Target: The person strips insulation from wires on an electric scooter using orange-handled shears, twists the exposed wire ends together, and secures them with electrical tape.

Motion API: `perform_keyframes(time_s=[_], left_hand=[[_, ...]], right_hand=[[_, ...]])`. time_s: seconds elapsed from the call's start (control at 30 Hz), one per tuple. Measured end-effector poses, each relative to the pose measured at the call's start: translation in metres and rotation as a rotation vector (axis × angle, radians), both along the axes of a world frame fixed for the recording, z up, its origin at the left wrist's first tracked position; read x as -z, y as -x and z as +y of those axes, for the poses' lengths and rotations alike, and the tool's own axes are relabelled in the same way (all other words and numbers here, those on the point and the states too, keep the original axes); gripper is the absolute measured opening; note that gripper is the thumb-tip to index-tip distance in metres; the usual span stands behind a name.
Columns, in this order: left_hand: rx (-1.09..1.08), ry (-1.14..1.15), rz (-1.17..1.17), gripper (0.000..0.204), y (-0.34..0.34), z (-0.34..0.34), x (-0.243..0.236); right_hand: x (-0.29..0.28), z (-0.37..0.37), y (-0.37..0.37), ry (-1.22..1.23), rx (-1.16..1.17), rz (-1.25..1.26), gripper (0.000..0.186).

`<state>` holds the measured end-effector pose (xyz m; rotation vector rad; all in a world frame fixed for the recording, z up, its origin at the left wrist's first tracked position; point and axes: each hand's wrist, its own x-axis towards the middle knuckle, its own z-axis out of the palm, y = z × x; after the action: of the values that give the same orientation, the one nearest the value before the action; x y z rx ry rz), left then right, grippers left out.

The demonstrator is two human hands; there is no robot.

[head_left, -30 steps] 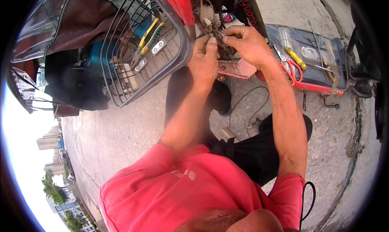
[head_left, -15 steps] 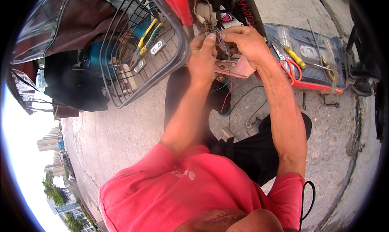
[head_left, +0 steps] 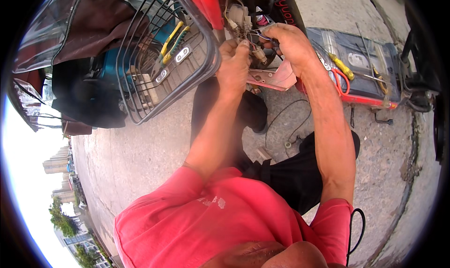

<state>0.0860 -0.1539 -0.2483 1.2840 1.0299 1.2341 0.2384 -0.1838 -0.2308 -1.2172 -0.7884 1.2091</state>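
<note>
My left hand (head_left: 233,62) pinches a bundle of thin wires, with its thumb pointing up beside them. To its right, my right hand (head_left: 288,43) has its fingers curled closed on wires (head_left: 255,33) that run across between the two hands. Below these hangs a pale plastic connector (head_left: 259,55) with leads on it. Just above my left hand sits a dusty, whitish box-shaped part (head_left: 240,17) with more cables, on the opened front of a red vehicle. A pinkish-red panel (head_left: 267,78) lies under both hands.
A black wire basket (head_left: 213,57) at the left holds yellow-and-green-handled pliers (head_left: 171,43). On the dark floorboard (head_left: 358,57) at the right lie red-handled scissors (head_left: 341,83) and a yellow-handled screwdriver (head_left: 341,66). A loose black cable (head_left: 281,111) curls on the concrete.
My right hand has moved slightly right and up, away from my left hand, and turned. The connector now shows between them. The loose green and pink wire ends below are gone from sight.
</note>
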Motion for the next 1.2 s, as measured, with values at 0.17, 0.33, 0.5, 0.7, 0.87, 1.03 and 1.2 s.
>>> perform_keyframes(time_s=[0.17, 0.33, 0.5, 0.7, 0.87, 1.03, 1.2], left_hand=[[0.004, 0.045, 0.0, 0.019, 0.002, -0.003, -0.004], [0.12, 0.097, 0.125, 0.018, 0.004, -0.006, -0.018], [0.126, 0.12, -0.099, 0.015, -0.003, -0.001, -0.013], [-0.042, 0.208, -0.348, 0.016, -0.014, -0.01, -0.02], [0.187, 0.244, -0.527, 0.025, -0.001, -0.002, -0.015], [0.378, 0.234, -0.584, 0.022, 0.007, 0.002, -0.017], [0.354, 0.237, -0.575, 0.026, 0.007, 0.004, -0.015]], right_hand=[[0.008, 0.002, 0.003, -0.037, 0.022, -0.137, 0.025], [0.006, 0.001, 0.001, -0.163, -0.1, -0.162, 0.032], [0.016, 0.011, 0.007, -0.232, -0.006, -0.257, 0.036], [0.016, 0.007, 0.011, -0.209, 0.072, -0.261, 0.035], [0.022, 0.002, 0.009, -0.204, 0.103, -0.3, 0.036], [0.025, 0.005, 0.006, -0.242, 0.127, -0.374, 0.037], [0.019, -0.003, 0.009, -0.16, 0.085, -0.363, 0.037]])
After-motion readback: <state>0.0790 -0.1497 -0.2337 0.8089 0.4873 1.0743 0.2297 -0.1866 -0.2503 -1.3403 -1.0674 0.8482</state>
